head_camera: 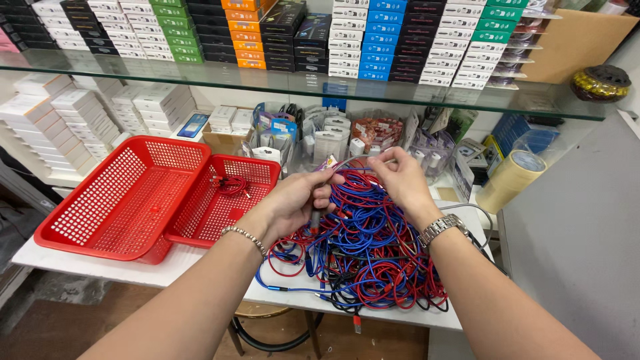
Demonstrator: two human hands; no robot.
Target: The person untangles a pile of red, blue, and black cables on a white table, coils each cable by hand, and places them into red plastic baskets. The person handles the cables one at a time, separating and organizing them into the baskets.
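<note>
**Hands drawing one cable from a tangled heap**

Left to right: two red baskets (pixel 127 200); left hand (pixel 297 200) closed on a grey cable (pixel 347 162), apparently one strand; right hand (pixel 399 177) pinching its far end, above the cable pile (pixel 363 257). Risk: loops may snag, dragging neighbouring cables off the white table (pixel 100 265)

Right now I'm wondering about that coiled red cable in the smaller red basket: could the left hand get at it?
Probably yes. The left hand is beside the smaller red basket, whose top is open, and nothing covers the red cable.
</note>
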